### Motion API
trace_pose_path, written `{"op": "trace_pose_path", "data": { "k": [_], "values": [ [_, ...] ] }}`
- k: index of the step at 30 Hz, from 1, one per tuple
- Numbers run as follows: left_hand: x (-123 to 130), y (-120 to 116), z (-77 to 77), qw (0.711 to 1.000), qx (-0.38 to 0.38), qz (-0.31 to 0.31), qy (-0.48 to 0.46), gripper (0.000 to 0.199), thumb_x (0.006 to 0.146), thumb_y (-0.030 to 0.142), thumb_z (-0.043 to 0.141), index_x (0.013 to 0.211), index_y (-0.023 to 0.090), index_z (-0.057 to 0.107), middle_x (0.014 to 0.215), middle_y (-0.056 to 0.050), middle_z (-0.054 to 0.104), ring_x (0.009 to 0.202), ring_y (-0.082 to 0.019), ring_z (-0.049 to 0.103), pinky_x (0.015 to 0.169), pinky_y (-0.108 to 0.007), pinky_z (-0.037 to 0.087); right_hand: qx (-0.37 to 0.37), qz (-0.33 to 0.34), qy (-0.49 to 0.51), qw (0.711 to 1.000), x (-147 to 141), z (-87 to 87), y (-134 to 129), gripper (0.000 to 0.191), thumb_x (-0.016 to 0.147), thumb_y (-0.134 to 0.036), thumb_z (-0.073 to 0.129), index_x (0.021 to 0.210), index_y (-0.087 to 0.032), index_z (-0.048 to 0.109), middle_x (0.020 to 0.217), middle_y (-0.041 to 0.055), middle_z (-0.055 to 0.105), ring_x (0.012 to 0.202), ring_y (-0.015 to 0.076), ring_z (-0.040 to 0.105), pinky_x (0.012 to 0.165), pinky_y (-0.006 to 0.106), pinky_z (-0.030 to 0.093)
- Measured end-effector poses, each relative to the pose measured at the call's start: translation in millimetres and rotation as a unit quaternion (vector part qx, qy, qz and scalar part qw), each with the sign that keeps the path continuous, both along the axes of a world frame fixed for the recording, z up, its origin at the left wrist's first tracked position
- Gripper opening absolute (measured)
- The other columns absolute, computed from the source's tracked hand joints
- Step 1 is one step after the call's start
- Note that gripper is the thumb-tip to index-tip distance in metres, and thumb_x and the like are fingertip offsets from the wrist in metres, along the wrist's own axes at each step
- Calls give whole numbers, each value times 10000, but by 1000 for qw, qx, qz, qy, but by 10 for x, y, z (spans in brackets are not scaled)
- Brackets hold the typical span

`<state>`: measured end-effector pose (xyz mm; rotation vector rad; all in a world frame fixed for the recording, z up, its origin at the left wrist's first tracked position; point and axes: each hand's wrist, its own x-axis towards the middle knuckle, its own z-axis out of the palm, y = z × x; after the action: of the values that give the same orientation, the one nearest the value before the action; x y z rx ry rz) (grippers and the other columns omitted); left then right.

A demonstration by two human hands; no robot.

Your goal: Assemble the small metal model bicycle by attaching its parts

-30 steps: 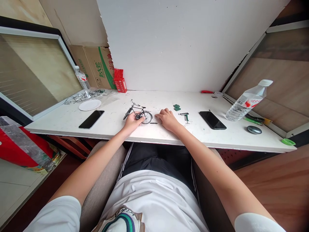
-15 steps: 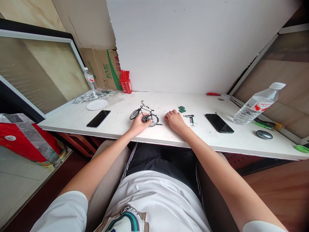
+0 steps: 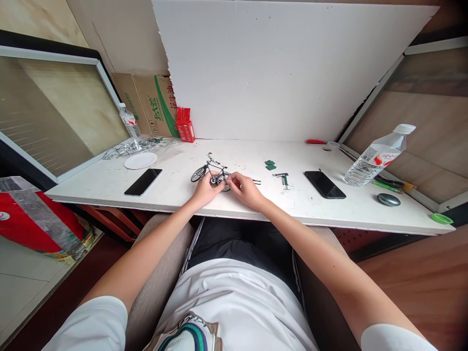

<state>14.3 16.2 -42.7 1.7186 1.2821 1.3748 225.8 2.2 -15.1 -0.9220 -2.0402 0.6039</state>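
Near the centre of the frame, in the single head view, a miniature bicycle (image 3: 216,166) sits between two hands over the white table (image 3: 252,151). Its front wheel (image 3: 198,174) points left; whether that wheel touches the surface I cannot tell. The left hand (image 3: 206,191) grasps the bicycle low, around the pedals, with thumb and fingers. The right hand (image 3: 246,189) has thumb and fingertips drawn close at the rear wheel (image 3: 225,187); whether they pinch a small piece or the wheel itself, I cannot tell.

The step looks like fine two-handed work on the bicycle's rear end. In my judgement, the next move calls for a firm left hold and light, precise right fingertips.

Just right of the right hand lie thin dark pieces (image 3: 257,183), easily nudged by the wrist. Further right are flat green pieces (image 3: 270,165) and a green-and-black part (image 3: 285,182). A dark phone (image 3: 143,182) at left and another phone (image 3: 324,184) at right lie well apart from the bicycle. Mostly, the fingers themselves block sight of the rear wheel.
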Motion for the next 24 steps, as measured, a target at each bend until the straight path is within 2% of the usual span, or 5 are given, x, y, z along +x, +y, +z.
{"op": "trace_pose_path", "data": {
  "k": [7,12,19,24],
  "values": [
    [9,-64,78,1000,-7,10,11,360,840,318,857,1130,202,678,1137,-94,773,995,-243,721,886,-361,564,-16,-11,8,1000,24,-84,48,256,1063,-444,573,1069,-214,686,784,-2,655,688,171,528,703,308,420],
    [21,-77,99,1000,-5,11,23,343,838,320,841,1109,200,669,1115,-95,772,1021,-259,721,880,-369,562,-30,-4,28,999,22,-116,79,267,1058,-453,588,1054,-211,699,833,5,687,688,159,517,697,300,416],
    [2,-27,38,1000,-4,5,16,385,798,350,867,1106,212,681,1068,-73,774,967,-244,722,852,-350,553,-30,-8,4,1000,11,-96,57,250,1077,-435,539,1042,-221,663,869,17,714,706,167,548,725,301,434],
    [-7,-5,4,1000,-2,4,18,403,787,363,869,1113,213,685,1084,-72,771,928,-222,710,827,-333,540,-8,-27,-48,998,2,-62,4,236,1116,-410,476,1102,-236,636,806,3,688,694,189,577,715,307,404]
  ]
}}
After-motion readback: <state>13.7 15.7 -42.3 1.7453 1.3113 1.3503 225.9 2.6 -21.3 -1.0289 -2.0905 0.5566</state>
